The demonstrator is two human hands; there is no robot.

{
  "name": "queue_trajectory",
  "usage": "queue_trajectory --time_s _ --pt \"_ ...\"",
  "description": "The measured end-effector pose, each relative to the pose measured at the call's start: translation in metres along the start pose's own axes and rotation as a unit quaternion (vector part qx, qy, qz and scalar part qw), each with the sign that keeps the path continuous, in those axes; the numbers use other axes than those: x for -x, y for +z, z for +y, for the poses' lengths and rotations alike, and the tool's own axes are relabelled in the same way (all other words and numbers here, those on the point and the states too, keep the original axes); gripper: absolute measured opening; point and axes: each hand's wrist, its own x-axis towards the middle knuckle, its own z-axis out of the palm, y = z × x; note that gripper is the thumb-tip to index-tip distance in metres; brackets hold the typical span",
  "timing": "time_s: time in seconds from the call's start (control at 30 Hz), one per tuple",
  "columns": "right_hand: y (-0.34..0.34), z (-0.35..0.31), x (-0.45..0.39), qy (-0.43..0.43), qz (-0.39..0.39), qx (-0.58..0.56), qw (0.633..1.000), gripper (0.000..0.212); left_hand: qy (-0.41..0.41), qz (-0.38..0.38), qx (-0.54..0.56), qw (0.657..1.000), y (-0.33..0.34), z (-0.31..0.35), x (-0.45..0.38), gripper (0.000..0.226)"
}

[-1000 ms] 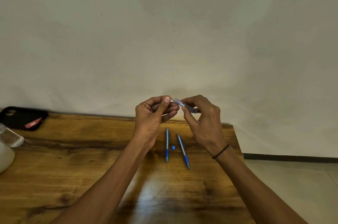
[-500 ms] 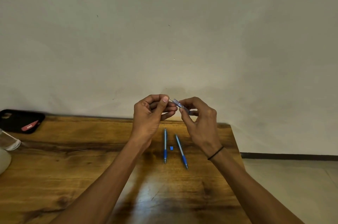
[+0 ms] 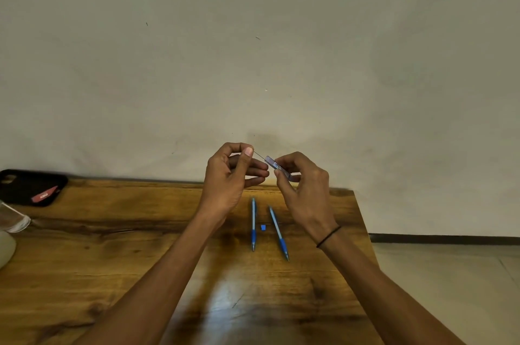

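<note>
Above the worktop's (image 3: 112, 260) far edge, with free air all round, the left hand (image 3: 228, 178) pinches a thin lead (image 3: 259, 155). At its 3 o'clock the right hand (image 3: 306, 192) grips the lead case (image 3: 274, 164).

Dim warm light, glare on the table (image 3: 225, 296), faint shadow on the wall (image 3: 264, 139) above the left hand (image 3: 225, 184), edges bowed.
</note>
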Motion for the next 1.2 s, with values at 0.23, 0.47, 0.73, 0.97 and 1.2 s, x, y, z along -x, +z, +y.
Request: queue_trajectory --time_s 0.23,0.47,0.73,0.97,1.2 --pt "0.007 0.013 0.002 0.024 0.001 0.001 1.0 0.014 0.01 0.019 -0.061 0.998 -0.002 -0.003 -0.002 0.018" --pt "0.013 0.024 0.004 0.037 0.01 0.01 0.999 0.015 0.001 0.054 -0.071 0.996 -0.003 -0.008 -0.003 0.02" --pt "0.013 0.025 0.005 0.069 0.006 -0.028 0.997 0.013 -0.055 0.091 -0.005 0.994 -0.005 -0.011 -0.005 0.022" --pt "0.019 0.004 0.009 0.09 -0.009 -0.086 0.992 0.017 -0.198 0.139 0.152 0.958 0.009 -0.031 0.002 0.02" --pt "0.029 -0.015 0.017 0.088 -0.037 -0.151 0.984 0.016 -0.256 0.153 0.187 0.936 0.019 -0.039 0.001 0.034"
